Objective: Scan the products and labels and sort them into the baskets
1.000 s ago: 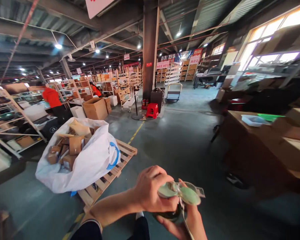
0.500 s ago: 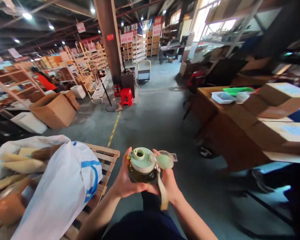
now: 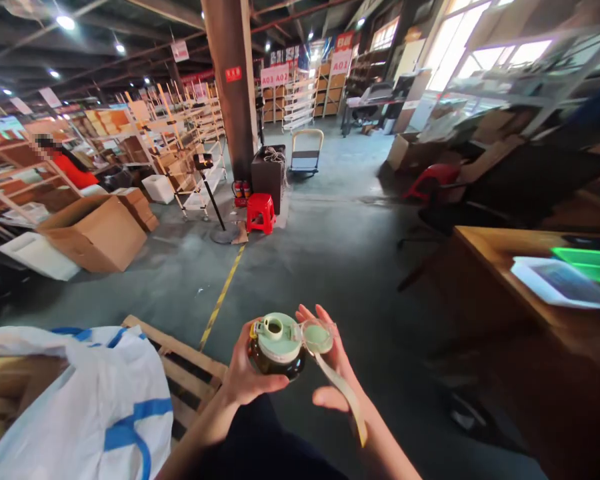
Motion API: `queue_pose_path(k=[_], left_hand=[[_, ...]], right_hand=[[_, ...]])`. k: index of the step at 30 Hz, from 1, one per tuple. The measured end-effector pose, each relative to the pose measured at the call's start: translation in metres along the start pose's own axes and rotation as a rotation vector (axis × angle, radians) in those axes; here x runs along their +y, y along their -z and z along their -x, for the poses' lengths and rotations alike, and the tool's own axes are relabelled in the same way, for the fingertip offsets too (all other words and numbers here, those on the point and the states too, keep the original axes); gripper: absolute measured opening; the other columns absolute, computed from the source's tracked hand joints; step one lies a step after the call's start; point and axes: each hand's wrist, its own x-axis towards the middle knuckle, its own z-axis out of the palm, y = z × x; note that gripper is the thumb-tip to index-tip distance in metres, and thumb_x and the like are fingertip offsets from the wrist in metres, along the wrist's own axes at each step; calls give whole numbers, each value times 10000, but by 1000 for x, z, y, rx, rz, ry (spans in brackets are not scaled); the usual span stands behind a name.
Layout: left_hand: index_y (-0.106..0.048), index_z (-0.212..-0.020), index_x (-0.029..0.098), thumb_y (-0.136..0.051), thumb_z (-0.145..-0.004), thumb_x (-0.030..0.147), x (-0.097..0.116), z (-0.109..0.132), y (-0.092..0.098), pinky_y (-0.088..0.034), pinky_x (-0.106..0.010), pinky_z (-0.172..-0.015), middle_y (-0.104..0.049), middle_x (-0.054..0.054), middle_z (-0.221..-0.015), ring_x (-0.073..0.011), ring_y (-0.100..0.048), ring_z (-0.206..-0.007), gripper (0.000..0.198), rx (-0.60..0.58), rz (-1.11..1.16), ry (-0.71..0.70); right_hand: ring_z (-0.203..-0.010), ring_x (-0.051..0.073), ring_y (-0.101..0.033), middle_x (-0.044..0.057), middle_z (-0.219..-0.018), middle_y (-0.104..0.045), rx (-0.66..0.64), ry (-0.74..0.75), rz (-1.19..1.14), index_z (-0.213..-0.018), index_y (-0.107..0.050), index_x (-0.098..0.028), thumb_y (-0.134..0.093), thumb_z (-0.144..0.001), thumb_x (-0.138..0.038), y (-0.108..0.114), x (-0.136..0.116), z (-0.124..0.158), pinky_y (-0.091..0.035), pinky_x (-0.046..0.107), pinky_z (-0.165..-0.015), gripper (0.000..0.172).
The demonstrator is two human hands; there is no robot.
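Observation:
A dark, see-through water bottle (image 3: 280, 363) with a pale green top is held upright in front of my body. Its flip lid (image 3: 319, 337) hangs open to the right, showing the round spout (image 3: 273, 326). My left hand (image 3: 247, 370) wraps round the bottle's left side, thumb across the front. Beside the lid, my right hand (image 3: 336, 363) is spread, its thumb apart from its fingers and off the bottle's body. A light carrying strap (image 3: 343, 387) trails from the lid over my right wrist.
A wooden pallet (image 3: 200, 363) and a white sack (image 3: 115, 400) of parcels lie at left. A wooden desk (image 3: 480, 257) stands at right, a chair (image 3: 470, 207) behind it. Ahead are a red stool (image 3: 261, 213), a fan stand (image 3: 223, 233) and a platform trolley (image 3: 306, 160). A person (image 3: 73, 167) is far left.
My right hand has come off the bottle and opened; my left hand keeps hold. The strap has swung right. The view has moved forward, with the pallet and desk now nearer the edges.

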Motion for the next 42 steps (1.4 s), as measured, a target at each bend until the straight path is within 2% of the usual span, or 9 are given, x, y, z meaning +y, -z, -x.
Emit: queue_pose_path(k=[8,15,20,24,29,34,36,38,42], left_hand=[[-547,-1388,260,-1029,-607,342,-83,-297,20,-576,-516,-1055,-709,-119,-1333,-332,-718,-1196,921,-50,-27,-16],[-530,-1424,242,-1037,-571,352,-123,-569,10,-556,-501,-1058,-694,-120,-1323,-325,-699,-1188,998,-239,-177,47],[-585,-1366,237,-1044,-554,380,-181,-764,-30,-535,-539,-1105,-720,-115,-1295,-363,-700,-1227,944,-438,14,244],[-618,-1317,256,-1052,-534,407,-224,-919,-77,-535,-563,-1099,-734,-92,-1246,-376,-700,-1219,908,-489,99,276],[-575,-1358,267,-1049,-539,340,-257,-1102,-127,-576,-483,-1024,-735,-86,-1250,-338,-717,-1162,949,-356,73,233],[-567,-1354,272,-1054,-499,332,-324,-1282,-146,-591,-446,-981,-716,-85,-1276,-319,-716,-1119,986,-182,-40,136],[-559,-1362,274,-1058,-492,361,-362,-1360,-148,-579,-475,-1020,-708,-94,-1288,-338,-710,-1151,1007,-173,-48,126],[-553,-1370,282,-1061,-503,405,-396,-1443,-153,-556,-499,-1068,-696,-102,-1319,-354,-694,-1205,1012,-180,-49,113],[-550,-1388,286,-1061,-538,444,-438,-1616,-176,-563,-502,-1046,-674,-103,-1348,-347,-683,-1226,1005,-241,-191,54]], right_hand=[[-1258,309,-719,82,-1422,-701,218,-15,-199,-1629,-286,-436,-995,-797,-488,95,142,-243,-591,565,-1104,1094],[-1234,287,-744,77,-1404,-725,319,-11,-131,-1596,-265,-418,-1012,-772,-486,242,230,-424,-629,490,-1059,1113],[-1213,345,-757,119,-1366,-735,127,-61,-36,-1640,-150,-408,-949,-779,-632,391,315,-550,-635,586,-1026,1195],[-1186,366,-769,106,-1305,-758,79,-117,-10,-1691,-47,-417,-853,-762,-804,512,368,-658,-652,605,-986,1289],[-1222,314,-746,58,-1373,-719,311,-17,84,-1674,-173,-470,-971,-780,-566,609,422,-791,-623,516,-1064,1203],[-1208,304,-735,70,-1415,-675,644,144,287,-1672,-130,-467,-946,-832,-418,681,534,-911,-600,550,-1086,1172],[-1331,335,-679,117,-1511,-617,599,172,393,-1680,-143,-434,-894,-872,-360,731,582,-960,-555,596,-1151,1106],[-1511,375,-528,161,-1679,-464,399,150,469,-1701,-160,-404,-858,-880,-298,794,617,-1011,-478,631,-1234,1083],[-1604,396,-371,167,-1821,-152,44,43,586,-1767,-55,-334,-838,-847,-207,939,645,-1118,-409,631,-1287,1214]])
